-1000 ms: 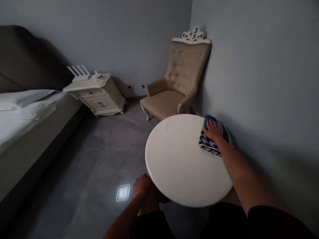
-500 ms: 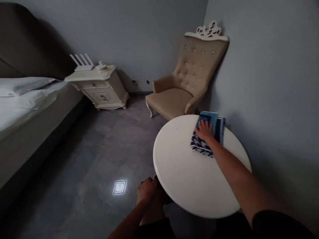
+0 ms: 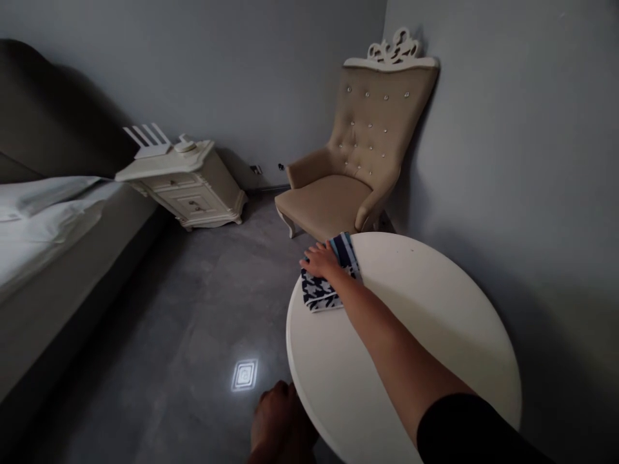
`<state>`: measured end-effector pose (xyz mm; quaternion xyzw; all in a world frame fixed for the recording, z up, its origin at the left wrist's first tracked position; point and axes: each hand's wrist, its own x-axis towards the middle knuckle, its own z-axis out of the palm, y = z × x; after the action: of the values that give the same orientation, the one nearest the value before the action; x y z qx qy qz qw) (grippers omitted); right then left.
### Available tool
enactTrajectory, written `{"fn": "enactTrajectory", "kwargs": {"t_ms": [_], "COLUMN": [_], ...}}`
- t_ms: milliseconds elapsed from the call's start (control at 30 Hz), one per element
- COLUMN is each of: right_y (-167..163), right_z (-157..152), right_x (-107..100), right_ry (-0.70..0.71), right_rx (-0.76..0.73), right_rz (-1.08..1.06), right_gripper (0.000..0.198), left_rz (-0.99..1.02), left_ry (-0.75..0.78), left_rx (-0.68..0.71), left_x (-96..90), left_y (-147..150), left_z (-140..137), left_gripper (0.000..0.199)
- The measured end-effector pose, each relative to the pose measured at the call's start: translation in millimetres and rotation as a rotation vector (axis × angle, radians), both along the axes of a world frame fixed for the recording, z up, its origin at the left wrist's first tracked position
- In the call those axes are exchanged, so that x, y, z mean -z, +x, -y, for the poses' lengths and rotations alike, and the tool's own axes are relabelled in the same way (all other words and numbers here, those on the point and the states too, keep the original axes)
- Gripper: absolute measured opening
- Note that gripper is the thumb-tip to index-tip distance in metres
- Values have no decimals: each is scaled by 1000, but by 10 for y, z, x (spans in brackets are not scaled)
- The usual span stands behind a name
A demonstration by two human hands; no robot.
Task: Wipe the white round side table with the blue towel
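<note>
Round white table [image 3: 435, 322], taken as the landmark, seen from above and slightly to its near side. The person's right hand [image 3: 320, 261] lies palm down on a folded cloth [image 3: 323, 290], fingers stretched flat and close together, pressing the cloth against the tabletop rather than gripping it. The cloth, patterned dark and white with blue stripes on its upper fold, sits at the table's far left rim, its corner reaching the edge. The left hand [image 3: 278, 415] hangs low beside the table's near left edge, below the top; it seems loosely curled, but whether it holds anything cannot be told in the dim light. Beyond the table's far edge stands a tufted beige armchair [image 3: 353, 174] in the corner of the room; farther to the left of the table, a cream nightstand [image 3: 186, 187] and, past it, a bed [image 3: 48, 219]. A small bright patch [image 3: 244, 375] shows on the grey floor left of the table. Progress, as a judgement: the wiping is under way; the tabletop looks uniformly clean and dry, so no boundary between wiped and unwiped area can be read, and the remaining share is uncertain.
</note>
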<state>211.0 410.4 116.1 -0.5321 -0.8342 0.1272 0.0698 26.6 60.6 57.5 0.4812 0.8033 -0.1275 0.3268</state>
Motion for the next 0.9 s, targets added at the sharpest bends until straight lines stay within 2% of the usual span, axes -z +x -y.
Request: {"fn": "enactTrajectory", "kwargs": {"t_ms": [100, 233, 333, 433, 533, 667, 800, 900], "right_y": [531, 1431, 2145, 2789, 3302, 3780, 4033, 4040], "right_z": [-262, -490, -502, -342, -17, 624, 1433, 2076], "right_x": [-25, -67, -72, -57, -41, -10, 33, 68], "right_ry": [5, 4, -29, -66, -106, -131, -119, -120], "right_rx": [113, 289, 436, 560, 655, 781, 893, 992], "right_rz": [5, 45, 86, 127, 142, 144, 116, 78], "right_gripper": [67, 68, 66, 63, 64, 68, 72, 75], "left_rz": [-5, -25, -11, 20, 54, 53, 55, 66], "left_ry": [-2, 11, 43, 53, 35, 53, 63, 94], "left_rx": [6, 15, 3, -78, -91, -25, 18, 39], "left_x": [-63, -121, -159, -161, -90, 63, 129, 109], "left_y": [51, 90, 103, 95, 55, 1, 29, 81], "left_z": [7, 20, 9, -17, -40, -60, -53, -22], "left_gripper": [31, 31, 36, 43, 50, 48, 54, 57]}}
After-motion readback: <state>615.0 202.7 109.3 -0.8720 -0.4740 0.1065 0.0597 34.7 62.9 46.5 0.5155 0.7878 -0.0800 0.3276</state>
